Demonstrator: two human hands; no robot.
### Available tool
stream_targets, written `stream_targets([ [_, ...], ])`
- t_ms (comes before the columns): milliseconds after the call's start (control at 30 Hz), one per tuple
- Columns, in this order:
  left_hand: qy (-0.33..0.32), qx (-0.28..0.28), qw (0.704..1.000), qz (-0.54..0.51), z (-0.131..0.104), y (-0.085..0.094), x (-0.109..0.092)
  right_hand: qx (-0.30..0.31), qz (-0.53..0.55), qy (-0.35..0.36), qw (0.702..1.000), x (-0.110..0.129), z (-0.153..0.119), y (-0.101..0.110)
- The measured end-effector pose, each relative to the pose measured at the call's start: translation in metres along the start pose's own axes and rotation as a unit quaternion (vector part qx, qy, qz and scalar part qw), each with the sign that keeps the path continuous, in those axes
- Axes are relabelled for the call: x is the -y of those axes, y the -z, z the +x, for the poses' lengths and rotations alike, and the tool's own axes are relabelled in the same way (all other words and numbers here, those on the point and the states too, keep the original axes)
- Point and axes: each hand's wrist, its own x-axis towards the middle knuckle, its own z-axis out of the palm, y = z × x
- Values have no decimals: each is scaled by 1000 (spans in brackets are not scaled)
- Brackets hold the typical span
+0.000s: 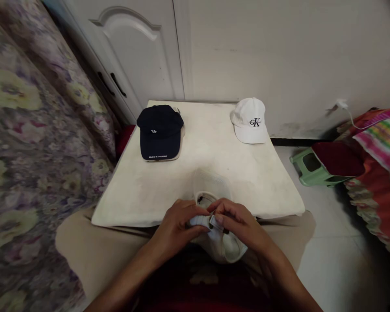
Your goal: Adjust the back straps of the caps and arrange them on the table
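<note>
A pale cap (229,253) is held at the near edge of the table, over my lap, partly hidden by my hands. My left hand (182,223) pinches its strap (199,222) between thumb and fingers. My right hand (235,219) closes its fingertips on the strap end beside a small dark buckle or clasp. Both hands meet at this strap, close together. A faint, blurred pale shape reaches from the cap onto the tabletop; I cannot tell which part it is.
The cream-covered table (208,130) bears a navy cap (160,132) at back left and a white cap (251,120) with dark lettering at back right. A floral curtain (35,173) hangs left. A green stool (321,167) with a dark red top stands right, beside a red-covered bed (373,199).
</note>
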Motion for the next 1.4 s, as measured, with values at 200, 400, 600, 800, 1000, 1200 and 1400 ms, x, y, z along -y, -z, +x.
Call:
stream_targets([
  [200, -35, -1, 998, 49, -2, -1, 4, -36, -59, -2, 998, 3, -2, -3],
  [400, -46, 14, 996, 73, -3, -2, 5, -50, -131, 17, 990, 7, -1, -5],
  [600, -48, 29, 995, 87, -2, -3, 5, -42, -165, 26, 985, 10, 0, -6],
  [800, -59, 42, 993, 95, -1, -3, 5, 8, -164, 20, 986, 15, -2, -1],
  [1000, -65, 56, 991, 107, 0, -2, 6, 44, -128, -10, 991, 5, -1, 6],
  [1200, -54, 62, 992, 99, 1, 1, 4, 23, 70, -74, 995, -12, 2, 5],
  [1400, -41, 51, 994, 83, 1, 3, 3, 63, 105, -82, 989, -13, -5, 11],
])
